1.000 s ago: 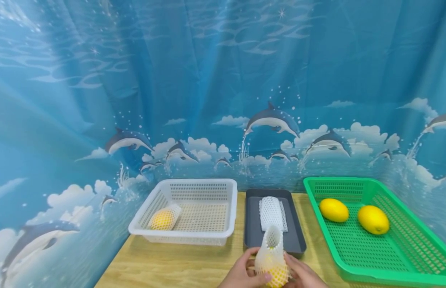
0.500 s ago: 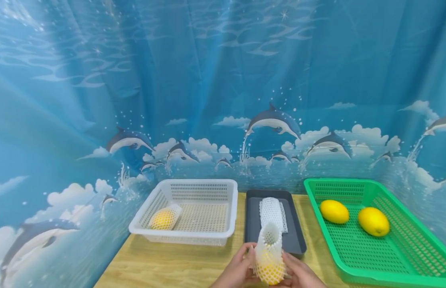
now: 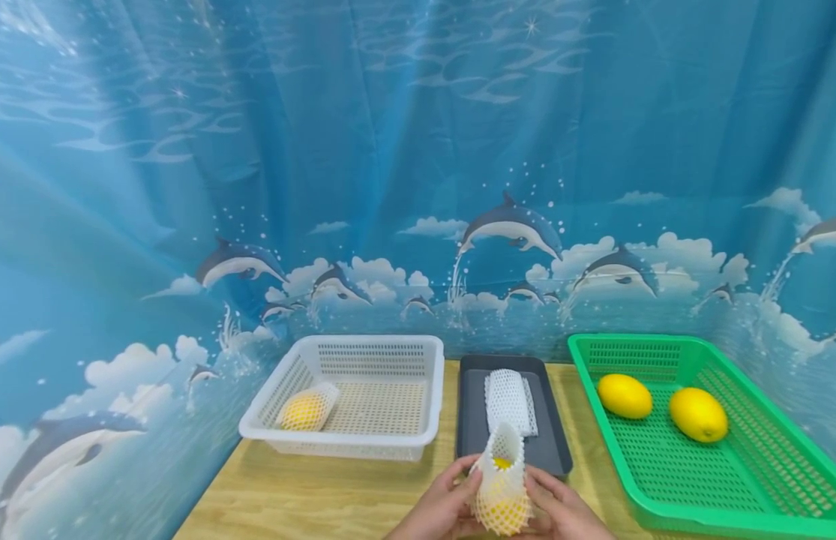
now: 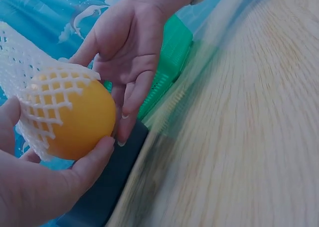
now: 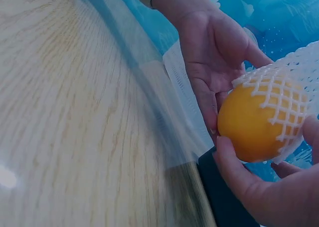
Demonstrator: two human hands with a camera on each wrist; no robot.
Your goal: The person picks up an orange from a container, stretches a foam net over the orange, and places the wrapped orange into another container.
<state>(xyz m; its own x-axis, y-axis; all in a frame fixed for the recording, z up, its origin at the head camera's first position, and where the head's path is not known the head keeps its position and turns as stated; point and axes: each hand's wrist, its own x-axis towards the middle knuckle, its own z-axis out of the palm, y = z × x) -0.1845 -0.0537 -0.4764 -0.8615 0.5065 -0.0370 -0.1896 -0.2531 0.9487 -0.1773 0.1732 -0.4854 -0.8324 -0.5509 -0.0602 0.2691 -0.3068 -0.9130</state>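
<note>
Between my two hands is a yellow lemon [image 4: 92, 119] partly covered by a white foam net sleeve [image 3: 492, 480]. My left hand [image 3: 444, 501] grips its left side, with thumb and fingers curled round the net and fruit. On the other side my right hand [image 3: 561, 506] holds it the same way. The sleeve's free end stands up as an open tube, and the lemon's upper end shows inside it. In both wrist views the lower end of the lemon is bare, outside the net's edge. Some fingers are hidden behind the fruit.
Behind the hands a dark grey tray [image 3: 473, 427] bears flat white foam sleeves [image 3: 508, 397]. To the left, a white basket [image 3: 418, 435] contains a netted lemon [image 3: 304, 412]. At right, a green basket [image 3: 694, 472] has two bare lemons [image 3: 698, 415]. All stand on a wooden table [image 3: 310, 487].
The sleeve's open end has tipped, and the lemon's upper end now shows more clearly inside it. Both hands have shifted their grip slightly round the fruit. The baskets and tray stay put.
</note>
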